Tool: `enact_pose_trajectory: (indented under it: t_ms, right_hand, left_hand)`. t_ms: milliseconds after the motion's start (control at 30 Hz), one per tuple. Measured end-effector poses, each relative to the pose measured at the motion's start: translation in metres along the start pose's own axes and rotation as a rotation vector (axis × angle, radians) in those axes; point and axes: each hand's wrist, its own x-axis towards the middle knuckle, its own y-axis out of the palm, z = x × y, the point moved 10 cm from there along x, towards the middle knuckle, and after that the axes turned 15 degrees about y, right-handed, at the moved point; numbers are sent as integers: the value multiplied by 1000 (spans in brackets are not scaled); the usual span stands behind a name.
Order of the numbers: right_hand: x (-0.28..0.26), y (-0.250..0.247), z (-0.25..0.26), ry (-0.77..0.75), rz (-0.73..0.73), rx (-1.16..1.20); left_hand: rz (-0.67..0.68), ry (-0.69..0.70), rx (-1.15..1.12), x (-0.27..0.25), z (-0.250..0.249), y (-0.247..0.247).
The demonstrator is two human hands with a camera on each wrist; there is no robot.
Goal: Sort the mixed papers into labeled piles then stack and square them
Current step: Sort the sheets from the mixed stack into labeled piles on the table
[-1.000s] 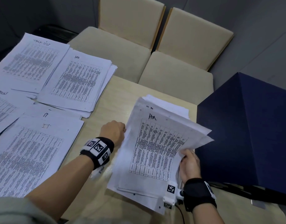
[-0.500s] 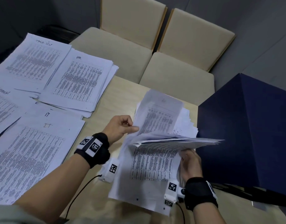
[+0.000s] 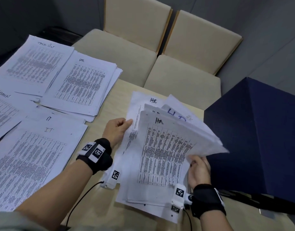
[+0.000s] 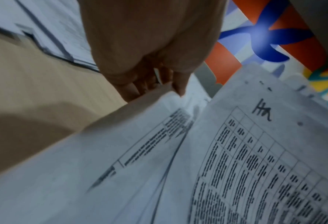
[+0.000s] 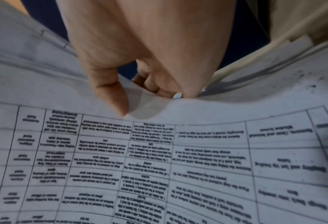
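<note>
The mixed papers point(image 3: 161, 154) are settling flat again, an "HR" sheet (half-lifted moments ago) pinched by the left hand point(image 3: 116, 129) while the right hand point(image 3: 199, 170) is gripping their fanned edge, so sorting continues.

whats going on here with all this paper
A person is sorting printed sheets at a table. The right hand grips the lifted edge of a loose bundle whose top sheet is marked HR, and the left hand pinches the edge of a sheet beside it. Sorted piles marked HR, IT, Admin and Task List lie to the left, none yet squared.
</note>
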Motion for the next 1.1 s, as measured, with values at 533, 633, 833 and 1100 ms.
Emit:
enact_pose_trajectory:
  t_ms: [533, 633, 833, 1100]
  right_hand:
    - [1, 21, -14, 48, 162, -222]
    - [7, 11, -18, 58, 42, -191]
    - [-10, 35, 13, 21, 76, -174]
    - [-86, 99, 125, -440, 81, -382]
  left_hand:
    - [236, -215, -254, -20, 6, 31]
    - [270, -214, -239, -23, 4, 30]
    - [438, -145, -62, -32, -28, 59]
    - [114, 252, -201, 2, -158, 45]
